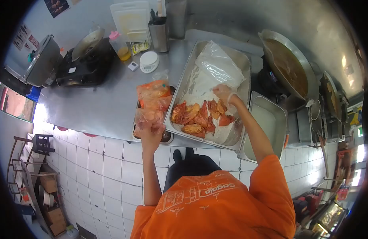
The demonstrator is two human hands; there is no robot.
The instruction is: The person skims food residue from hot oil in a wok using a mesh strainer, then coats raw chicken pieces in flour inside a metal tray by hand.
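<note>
My left hand (150, 131) is closed on the near end of a clear plastic bag (150, 115). The bag lies with orange-red contents over a narrow dark tray at the left of a large metal tray (242, 65). Over that large tray is my right hand (223, 94), fingers drawn together; whatever it holds is hidden. Just below it, several pieces of reddish marinated meat (200, 116) lie on white powder (200, 84). A folded clear plastic bag (219, 65) with white powder rests at the tray's far end.
Right of the large tray stands a metal pan of pale liquid (262, 119), with a big wok of brown liquid (285, 65) beyond. Farther back are a white scale (149, 62), a pink-capped bottle (121, 48) and a utensil holder (158, 35). A black stove (86, 65) sits left.
</note>
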